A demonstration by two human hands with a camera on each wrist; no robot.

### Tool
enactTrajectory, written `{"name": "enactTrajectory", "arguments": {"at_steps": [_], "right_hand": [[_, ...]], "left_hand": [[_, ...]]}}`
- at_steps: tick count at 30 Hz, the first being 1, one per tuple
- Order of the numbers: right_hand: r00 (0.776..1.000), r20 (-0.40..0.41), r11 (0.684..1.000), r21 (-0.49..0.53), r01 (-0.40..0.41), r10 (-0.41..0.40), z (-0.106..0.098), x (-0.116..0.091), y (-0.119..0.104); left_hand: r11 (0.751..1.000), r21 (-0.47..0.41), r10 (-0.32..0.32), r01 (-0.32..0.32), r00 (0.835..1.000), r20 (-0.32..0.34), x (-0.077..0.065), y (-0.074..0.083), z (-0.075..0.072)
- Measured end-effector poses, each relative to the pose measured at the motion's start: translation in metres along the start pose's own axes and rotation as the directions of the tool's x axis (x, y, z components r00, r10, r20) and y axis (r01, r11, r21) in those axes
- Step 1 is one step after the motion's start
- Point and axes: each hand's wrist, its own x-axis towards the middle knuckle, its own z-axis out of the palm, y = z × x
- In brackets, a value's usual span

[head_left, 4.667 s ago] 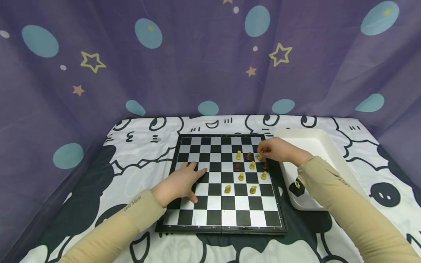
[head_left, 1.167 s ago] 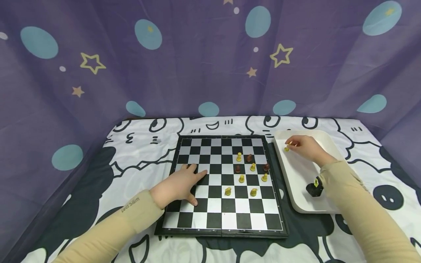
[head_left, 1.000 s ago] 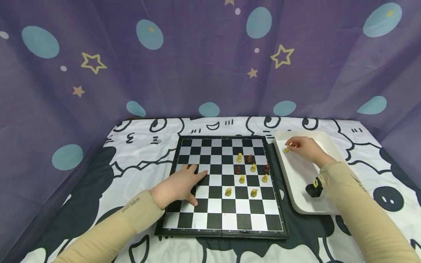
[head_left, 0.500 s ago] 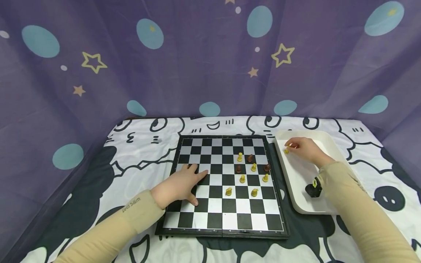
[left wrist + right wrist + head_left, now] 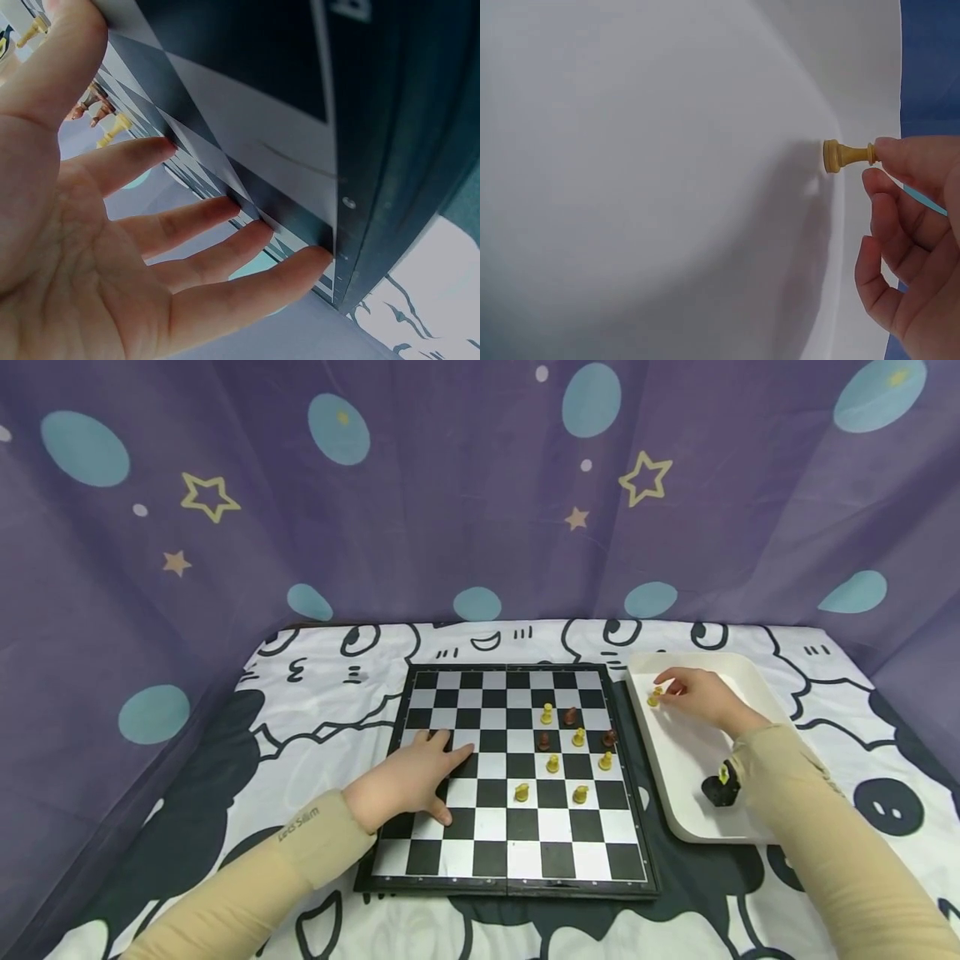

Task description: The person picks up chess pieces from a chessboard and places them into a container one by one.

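In the head view my left hand [image 5: 408,781] rests with spread fingers on the left side of a black-and-white chessboard [image 5: 491,827]. Its fingertips [image 5: 319,259] lie on or close to the squares near the board's edge in the left wrist view. Over the white tray [image 5: 678,768], my right hand [image 5: 697,700] has thumb and forefinger apart around a small yellow chess piece [image 5: 847,156]. That piece stands near the tray's far left corner. The thumb [image 5: 915,161] covers its top in the right wrist view, and the nearest fingertip shows a gap from it.
Several yellow chess pieces [image 5: 552,763] and dark red ones [image 5: 543,742] stand on the board's right half. A black device [image 5: 722,789] sits at my right wrist, above the tray. Cartoon-print cloth [image 5: 330,693] covers the table; a purple curtain [image 5: 450,510] hangs behind.
My right hand has carried the yellow chess piece from the board's right edge into the tray. Its thumb and forefinger have since parted from the piece. My left hand stays in place.
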Motion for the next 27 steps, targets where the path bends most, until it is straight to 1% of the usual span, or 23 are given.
{"name": "enactTrajectory", "arguments": {"at_steps": [5,11,19,27], "right_hand": [[1.0,0.005,1.0,0.0,-0.001,0.001,-0.001,-0.001,0.002],[1.0,-0.007,1.0,-0.015,0.012,-0.012,-0.006,-0.004,0.002],[1.0,0.011,1.0,-0.02,0.008,-0.008,-0.018,-0.011,-0.001],[1.0,0.029,1.0,-0.025,0.009,-0.009,-0.019,-0.016,-0.002]], "left_hand": [[1.0,0.003,-0.003,0.003,1.0,0.004,0.0,0.0,0.0],[1.0,0.002,0.002,-0.002,1.0,-0.002,0.0,-0.001,0.002],[1.0,0.014,0.005,-0.005,1.0,-0.011,0.002,-0.003,0.001],[1.0,0.012,0.001,-0.001,1.0,-0.003,0.001,-0.002,0.004]]}}
